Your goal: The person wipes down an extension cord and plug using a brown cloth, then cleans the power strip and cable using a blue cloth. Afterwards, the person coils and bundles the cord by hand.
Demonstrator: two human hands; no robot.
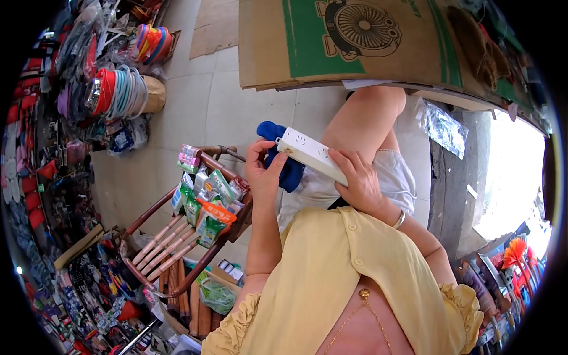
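A white power strip (312,155) with several socket holes lies tilted between my two hands, above my lap. My left hand (264,168) has its thumb and index finger closed on the far left end of the strip, next to a small tab. My right hand (360,179) wraps round the near right end, with its fingers over the top face. A dark blue, soft-looking item (290,174) lies behind and below the strip; its kind is unclear, and the strip and left hand partly hide it.
A large cardboard box (266,47) with a printed fan stands ahead. To the left, a wooden chair (140,222) bears several colourful packets (204,204). Crowded goods (71,284) line the left side. Coiled hoses (126,92) sit further off, and a plastic bag (445,130) lies on the right.
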